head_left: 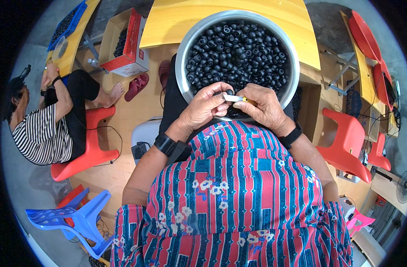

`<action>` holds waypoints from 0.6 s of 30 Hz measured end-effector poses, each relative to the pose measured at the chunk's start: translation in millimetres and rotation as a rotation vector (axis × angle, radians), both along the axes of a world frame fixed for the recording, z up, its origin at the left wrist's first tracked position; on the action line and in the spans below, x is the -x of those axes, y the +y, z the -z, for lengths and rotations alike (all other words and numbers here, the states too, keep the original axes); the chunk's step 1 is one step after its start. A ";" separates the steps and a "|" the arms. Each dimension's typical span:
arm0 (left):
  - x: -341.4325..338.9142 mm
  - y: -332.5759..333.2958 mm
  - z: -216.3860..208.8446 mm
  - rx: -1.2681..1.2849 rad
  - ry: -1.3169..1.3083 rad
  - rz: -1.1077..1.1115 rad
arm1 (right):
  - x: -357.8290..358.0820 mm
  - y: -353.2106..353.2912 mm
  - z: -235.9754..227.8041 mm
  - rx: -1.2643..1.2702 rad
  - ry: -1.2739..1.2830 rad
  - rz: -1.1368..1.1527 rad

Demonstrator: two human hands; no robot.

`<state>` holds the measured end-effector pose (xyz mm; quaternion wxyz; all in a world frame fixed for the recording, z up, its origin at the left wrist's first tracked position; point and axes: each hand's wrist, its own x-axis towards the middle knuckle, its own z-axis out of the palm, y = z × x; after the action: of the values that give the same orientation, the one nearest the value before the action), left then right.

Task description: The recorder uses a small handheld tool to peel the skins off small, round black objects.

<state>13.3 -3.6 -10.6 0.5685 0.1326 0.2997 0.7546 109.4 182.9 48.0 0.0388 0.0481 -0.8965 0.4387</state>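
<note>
Head view: the two hands come close together over the near rim of a wide metal bowl (182,75), with the work between them. The left hand (199,107) pinches a single black piece (230,92) between thumb and fingers, while the right hand (264,106) is closed around a small tool (231,98) that shows a flat whitish part and a bit of yellow at its grip; it looks like a short blade, though the fingers cover too much to be sure. The step in hand seems to be working the tool against that one piece, and the next move likely calls for a firm pinch, small controlled pressure from the right thumb, and the left fingertips held clear of the edge. Just beyond the hands, the bowl is heaped with rounded black pieces (239,53), many with a hole or pale ring at one end. Farther ahead is a yellow table (265,11), its near edge partly behind the bowl. Well off to the left of the hands, a co-worker in a striped shirt (42,138) sits on a red stool (92,144). The contact between tool and piece is mostly hidden by the fingers, the tool's handle is largely inside the right palm, and the side of the piece facing down cannot be made out.
</note>
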 end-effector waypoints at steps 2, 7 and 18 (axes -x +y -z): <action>-0.2 -0.2 1.3 -0.007 -0.011 -0.002 | 0.2 -0.1 -0.8 0.018 0.006 0.003; 0.7 -1.1 3.4 -0.040 -0.049 0.015 | 0.6 0.2 -1.6 0.006 -0.018 0.019; 1.0 -0.3 2.1 -0.007 -0.053 -0.002 | 2.5 -1.6 5.5 0.048 0.001 0.061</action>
<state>12.2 -3.9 -12.6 0.5749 0.1144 0.2820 0.7596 106.9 181.4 42.4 0.0538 0.0203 -0.8867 0.4587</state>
